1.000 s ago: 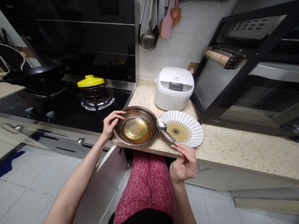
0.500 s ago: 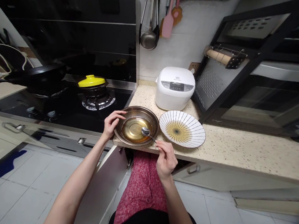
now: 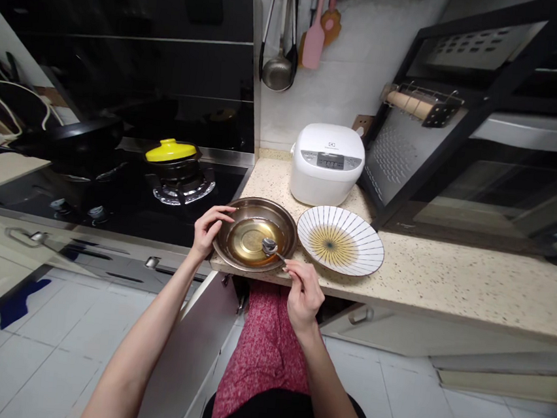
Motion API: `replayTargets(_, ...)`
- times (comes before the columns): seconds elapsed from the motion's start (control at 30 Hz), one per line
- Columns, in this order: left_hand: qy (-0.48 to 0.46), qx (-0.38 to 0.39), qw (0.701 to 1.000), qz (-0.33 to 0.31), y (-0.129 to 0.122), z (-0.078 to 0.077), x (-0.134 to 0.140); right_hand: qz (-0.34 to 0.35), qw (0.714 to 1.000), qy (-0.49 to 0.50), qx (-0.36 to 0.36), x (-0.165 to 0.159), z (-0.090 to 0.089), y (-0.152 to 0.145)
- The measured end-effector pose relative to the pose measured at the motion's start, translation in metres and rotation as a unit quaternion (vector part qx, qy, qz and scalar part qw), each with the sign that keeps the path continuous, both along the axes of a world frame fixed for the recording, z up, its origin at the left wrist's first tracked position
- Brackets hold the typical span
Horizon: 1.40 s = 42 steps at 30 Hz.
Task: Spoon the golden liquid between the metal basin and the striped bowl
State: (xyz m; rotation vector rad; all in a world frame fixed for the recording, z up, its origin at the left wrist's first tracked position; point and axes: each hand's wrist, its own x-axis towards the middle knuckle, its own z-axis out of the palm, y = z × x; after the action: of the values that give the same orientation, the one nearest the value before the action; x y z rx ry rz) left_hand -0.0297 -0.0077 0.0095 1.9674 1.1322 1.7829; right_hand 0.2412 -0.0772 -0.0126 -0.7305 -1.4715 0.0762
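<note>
A round steel basin [image 3: 235, 252] with amber liquid in it stands at the counter's front edge. My left hand [image 3: 207, 230] is on its left rim, fingers over the inside and thumb lower down by the edge. In my right hand [image 3: 305, 296] the handle of a metal spoon [image 3: 269, 246] is pinched between closed fingers. The spoon's bowl is over the right part of the basin; whether it touches the liquid I cannot tell. Close on the right lies a white plate [image 3: 370, 251] with dark radiating lines and a yellowish-brown centre.
Behind the plate stands a white rice cooker [image 3: 326, 174]. On the left, the black gas stove [image 3: 131, 201] bears a pot with a yellow lid [image 3: 172, 151] and a black wok [image 3: 78, 137]. A dark oven [image 3: 507, 191] is at the right. Below, a cabinet door [image 3: 196, 346] hangs open.
My right hand has shifted slightly left, and the spoon with it, further over the basin. My left hand stays on the rim.
</note>
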Motion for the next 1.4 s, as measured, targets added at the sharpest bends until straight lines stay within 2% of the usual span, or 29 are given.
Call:
replayTargets(0.67, -0.008, 0.011, 1.0, -0.012, 0.001, -0.002, -0.001, 0.008, 1.0, -0.011, -0.006, -0.005, -0.002, 0.004)
replayTargets(0.93, -0.011, 0.022, 0.999, -0.026, 0.002, -0.003, -0.002, 0.012, 1.0, 0.015, -0.018, -0.007, -0.005, 0.005)
replayTargets(1.2, -0.004, 0.016, 1.0, -0.015, 0.001, -0.003, -0.001, -0.003, 0.998, 0.06, -0.015, -0.005, -0.012, 0.006)
replayTargets(1.4, -0.01, 0.017, 0.999, -0.025, 0.002, -0.004, -0.002, -0.012, 0.998, 0.068, -0.007, 0.0, -0.007, 0.004)
